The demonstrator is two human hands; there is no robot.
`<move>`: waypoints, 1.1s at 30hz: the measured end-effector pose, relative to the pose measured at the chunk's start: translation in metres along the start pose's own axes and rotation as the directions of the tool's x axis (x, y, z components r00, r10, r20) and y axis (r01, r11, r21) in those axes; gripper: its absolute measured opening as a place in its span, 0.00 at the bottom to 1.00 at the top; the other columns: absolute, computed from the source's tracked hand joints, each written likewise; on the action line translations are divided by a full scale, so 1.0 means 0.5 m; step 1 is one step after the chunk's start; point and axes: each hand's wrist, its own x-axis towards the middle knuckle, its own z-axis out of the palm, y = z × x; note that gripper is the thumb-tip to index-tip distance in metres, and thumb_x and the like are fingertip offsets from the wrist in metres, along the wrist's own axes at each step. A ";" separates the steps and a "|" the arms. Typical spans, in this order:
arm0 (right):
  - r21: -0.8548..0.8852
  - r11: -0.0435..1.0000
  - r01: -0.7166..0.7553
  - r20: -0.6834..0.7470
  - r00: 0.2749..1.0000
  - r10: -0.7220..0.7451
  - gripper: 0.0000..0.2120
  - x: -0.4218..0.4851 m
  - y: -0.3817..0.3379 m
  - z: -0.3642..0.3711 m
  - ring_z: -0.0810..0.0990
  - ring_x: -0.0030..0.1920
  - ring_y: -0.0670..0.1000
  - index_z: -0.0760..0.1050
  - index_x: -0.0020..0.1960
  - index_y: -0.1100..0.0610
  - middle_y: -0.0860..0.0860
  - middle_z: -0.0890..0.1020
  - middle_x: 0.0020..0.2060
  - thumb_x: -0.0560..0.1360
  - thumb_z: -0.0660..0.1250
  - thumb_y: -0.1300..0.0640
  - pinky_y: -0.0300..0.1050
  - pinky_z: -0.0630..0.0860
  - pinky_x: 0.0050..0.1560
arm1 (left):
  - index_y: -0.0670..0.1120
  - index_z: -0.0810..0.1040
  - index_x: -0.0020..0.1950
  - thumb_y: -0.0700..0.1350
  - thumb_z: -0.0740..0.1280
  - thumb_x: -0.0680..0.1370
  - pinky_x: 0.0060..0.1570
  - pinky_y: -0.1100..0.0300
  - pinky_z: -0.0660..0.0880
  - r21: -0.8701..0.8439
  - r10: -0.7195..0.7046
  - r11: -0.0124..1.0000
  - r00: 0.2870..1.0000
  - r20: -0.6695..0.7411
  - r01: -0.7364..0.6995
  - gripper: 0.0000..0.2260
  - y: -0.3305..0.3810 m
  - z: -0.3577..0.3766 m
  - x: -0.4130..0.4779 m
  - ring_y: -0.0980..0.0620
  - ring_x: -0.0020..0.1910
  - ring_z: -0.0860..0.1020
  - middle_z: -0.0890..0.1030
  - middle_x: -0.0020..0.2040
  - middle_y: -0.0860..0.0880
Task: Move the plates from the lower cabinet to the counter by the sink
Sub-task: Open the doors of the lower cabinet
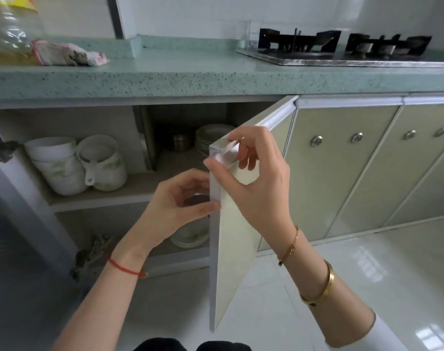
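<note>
1. Two bare hands meet at the free edge of the open pale green cabinet door (237, 249), which stands out edge-on from the lower cabinet.
2. The right hand (256, 178) grips the door's top corner, fingers curled over the top and thumb on the white edge.
3. The left hand (175, 206) holds the same edge just below, thumb pressed on it and curled fingers reaching behind.
4. The stack of white round plates (210, 136) sits at the back right of the upper shelf, partly hidden behind the door, beside a small steel canister (181, 142).
5. Stacked white ceramic bowls (59, 168) stand on that shelf's left.
6. The speckled green stone counter (165, 74) above bears a crumpled cloth (69, 53) and a black gas hob (342, 49).
</note>
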 end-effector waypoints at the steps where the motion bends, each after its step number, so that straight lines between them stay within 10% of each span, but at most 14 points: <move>1: -0.008 1.000 0.011 -0.021 1.000 -0.011 0.15 -0.005 0.001 -0.015 0.71 0.38 0.44 0.75 0.52 0.59 0.49 0.75 0.41 0.72 0.74 0.53 0.29 0.68 0.41 | 0.40 0.79 0.57 0.39 0.75 0.70 0.57 0.50 0.80 -0.006 0.007 1.000 1.000 0.023 -0.006 0.17 0.003 0.016 0.002 0.43 0.55 0.82 0.83 0.53 0.43; 8: -0.119 0.989 0.082 -0.136 0.986 -0.098 0.12 -0.043 0.030 -0.164 0.72 0.38 0.48 0.73 0.51 0.61 0.51 0.74 0.41 0.77 0.62 0.51 0.36 0.69 0.41 | 0.38 0.78 0.49 0.40 0.78 0.68 0.49 0.35 0.79 0.017 0.081 0.996 0.986 0.146 -0.084 0.14 0.006 0.179 0.043 0.37 0.47 0.82 0.82 0.46 0.38; 20: -0.415 0.908 -0.054 -0.232 0.972 -0.048 0.10 -0.075 0.075 -0.404 0.76 0.42 0.47 0.80 0.56 0.64 0.52 0.79 0.44 0.77 0.65 0.62 0.33 0.72 0.46 | 0.44 0.80 0.48 0.49 0.78 0.69 0.44 0.64 0.80 0.038 0.191 0.981 0.981 0.018 -0.192 0.14 -0.034 0.460 0.098 0.54 0.42 0.84 0.85 0.43 0.53; 33: -0.523 0.836 -0.167 -0.305 0.952 -0.001 0.10 -0.066 0.127 -0.486 0.77 0.45 0.49 0.80 0.59 0.61 0.51 0.78 0.46 0.79 0.66 0.62 0.32 0.72 0.50 | 0.43 0.82 0.52 0.44 0.77 0.72 0.44 0.67 0.80 0.186 0.337 0.935 0.921 -0.196 -0.302 0.11 -0.065 0.603 0.131 0.57 0.43 0.83 0.85 0.46 0.50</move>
